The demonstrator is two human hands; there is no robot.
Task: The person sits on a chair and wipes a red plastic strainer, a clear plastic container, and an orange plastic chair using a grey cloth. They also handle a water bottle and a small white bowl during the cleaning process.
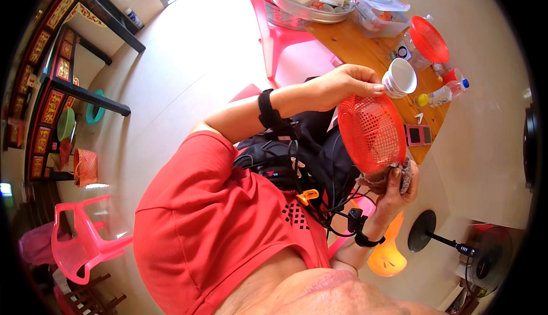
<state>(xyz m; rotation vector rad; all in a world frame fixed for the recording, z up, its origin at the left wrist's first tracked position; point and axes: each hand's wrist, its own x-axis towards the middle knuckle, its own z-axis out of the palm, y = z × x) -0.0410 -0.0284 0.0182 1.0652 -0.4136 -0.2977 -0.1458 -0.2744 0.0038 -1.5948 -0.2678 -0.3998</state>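
Observation:
A red plastic mesh basket [371, 133] is held up in front of my lap, tilted on its side. My left hand [349, 84] pinches its upper rim between thumb and fingers. At the lower rim, my right hand [400, 182] grips the basket through a crumpled greyish-brown cloth [381, 179], with the thumb on top. White stacked cups [400, 77] appear right beside my left thumb; whether the thumb touches them I cannot tell. Behind the basket is a wooden tabletop [359, 43].
On the table are a second red mesh basket [429, 39] over a clear jar, a plastic bottle [441, 96], a small pink-framed device [418, 135] and a clear lidded box [381, 15]. A loaded tray [314, 9] rests on a pink chair [267, 45]. Cables [329, 208] hang at my waist. A fan [483, 263] stands lower right.

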